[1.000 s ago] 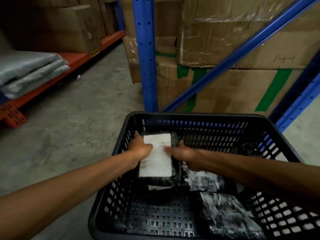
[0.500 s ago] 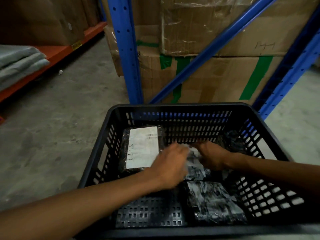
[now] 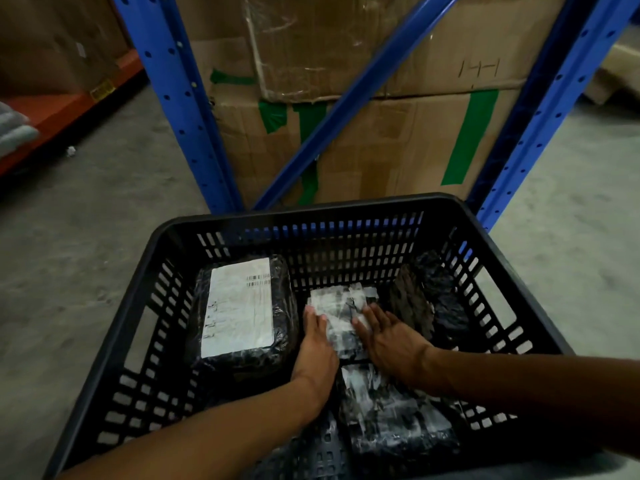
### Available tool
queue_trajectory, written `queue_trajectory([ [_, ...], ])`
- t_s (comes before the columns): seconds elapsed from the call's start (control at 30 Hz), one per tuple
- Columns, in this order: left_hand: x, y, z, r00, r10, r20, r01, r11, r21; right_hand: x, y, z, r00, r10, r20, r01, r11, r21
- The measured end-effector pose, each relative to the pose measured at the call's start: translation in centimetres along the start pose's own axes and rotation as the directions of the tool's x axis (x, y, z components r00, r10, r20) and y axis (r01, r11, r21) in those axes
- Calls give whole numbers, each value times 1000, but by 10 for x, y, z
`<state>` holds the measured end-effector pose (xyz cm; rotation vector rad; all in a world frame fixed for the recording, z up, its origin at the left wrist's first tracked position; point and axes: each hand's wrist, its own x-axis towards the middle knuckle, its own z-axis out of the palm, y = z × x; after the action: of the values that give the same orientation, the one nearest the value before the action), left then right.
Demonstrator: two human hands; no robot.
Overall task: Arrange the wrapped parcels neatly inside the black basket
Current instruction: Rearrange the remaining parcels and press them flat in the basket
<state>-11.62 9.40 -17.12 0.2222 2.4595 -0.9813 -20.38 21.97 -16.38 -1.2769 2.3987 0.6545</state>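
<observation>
The black slatted basket [image 3: 311, 216] sits on the floor in front of me. A large black-wrapped parcel with a white label [image 3: 242, 306] lies flat at its left. In the middle lies a small taped parcel [image 3: 341, 310]. My left hand [image 3: 317, 344] presses its left edge and my right hand [image 3: 388, 336] its right edge, fingers extended flat. Another taped parcel [image 3: 391, 414] lies nearer me. A dark parcel [image 3: 429, 299] leans against the basket's right wall.
Blue rack uprights [image 3: 176, 102] and a diagonal brace stand just behind the basket, with taped cardboard boxes [image 3: 398, 140] stacked between them. An orange shelf beam [image 3: 59, 112] runs along the left. Grey concrete floor [image 3: 86, 237] surrounds the basket.
Both hands left the labelled parcel, which now lies flat at the left, and moved to the small middle parcel, squaring it between them. The view shifted closer to the rack.
</observation>
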Motion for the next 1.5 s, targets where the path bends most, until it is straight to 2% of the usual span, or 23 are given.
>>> queue_trajectory([
  [0.13, 2, -3, -4, 997, -65, 52, 70, 992, -104, -8, 4, -10, 999, -44, -15, 44, 999, 2],
  [0.27, -3, -10, -11, 991, -104, 79, 123, 944, -307, -19, 8, -15, 995, -97, 12, 97, 995, -11],
  [0.33, -9, -21, -22, 990, -117, 79, 139, 900, -412, -21, 15, -13, 996, -80, 30, 78, 995, 61],
  [0.4, -16, -36, -39, 993, -93, 75, 119, 794, -596, -19, 28, -13, 998, -56, 24, 50, 982, 180],
  [0.5, -21, -64, -61, 992, -120, -46, 28, 550, -835, -20, 47, -28, 997, -12, -71, 39, 916, 399],
  [0.57, -22, -83, -73, 987, -131, -95, -17, 500, -866, -22, 53, -43, 993, 15, -117, 38, 901, 432],
  [0.7, -26, -124, -82, 995, -48, -91, -64, 394, -917, -32, 72, -79, 981, 74, -177, 29, 855, 517],
  [0.73, -27, -137, -84, 993, -62, -102, -76, 329, -941, -35, 84, -89, 986, 73, -150, 34, 792, 609],
  [0.77, -30, -150, -86, 989, -112, -101, -77, 202, -976, -39, 97, -101, 990, 72, -118, 42, 658, 752],
  [0.83, -41, -173, -91, 968, -245, -46, -91, -178, -980, -51, 115, -123, 993, 77, -90, 73, 200, 977],
  [0.87, -44, -182, -90, 960, -280, 15, -93, -368, -925, -55, 117, -131, 991, 93, -93, 98, -50, 994],
  [0.9, -46, -186, -92, 960, -265, 87, -77, -553, -830, -57, 117, -134, 992, 98, -84, 106, -239, 965],
  [0.93, -45, -188, -91, 964, -211, 165, -35, -710, -703, -56, 114, -135, 992, 112, -58, 96, -371, 924],
  [0.97, -41, -185, -89, 960, -151, 236, 12, -820, -573, -53, 110, -134, 992, 125, 2, 55, -453, 890],
  [1.0, -39, -177, -87, 954, -91, 287, 53, -888, -457, -49, 105, -130, 982, 163, 95, 1, -511, 860],
  [1.03, -39, -166, -85, 950, -51, 307, 84, -909, -409, -44, 99, -127, 957, 218, 189, -45, -534, 844],
  [1.1, -36, -143, -81, 942, -32, 335, 135, -877, -462, -35, 88, -121, 895, 325, 305, -96, -527, 844],
  [1.17, -31, -121, -77, 930, -39, 365, 175, -827, -535, -29, 77, -115, 850, 427, 310, -102, -444, 890],
  [1.23, -33, -104, -78, 917, -43, 397, 202, -807, -555, -24, 67, -106, 846, 475, 242, -114, -282, 953],
  [1.33, -27, -85, -71, 901, -50, 431, 235, -779, -581, -14, 59, -96, 894, 423, 148, -143, -43, 989],
  [1.43, -15, -73, -60, 875, -60, 481, 247, -799, -549, -2, 59, -87, 921, 377, 100, -168, 150, 974],
  [1.5, -6, -66, -55, 863, -48, 503, 267, -801, -535, 5, 56, -83, 928, 362, 89, -211, 314, 925],
])
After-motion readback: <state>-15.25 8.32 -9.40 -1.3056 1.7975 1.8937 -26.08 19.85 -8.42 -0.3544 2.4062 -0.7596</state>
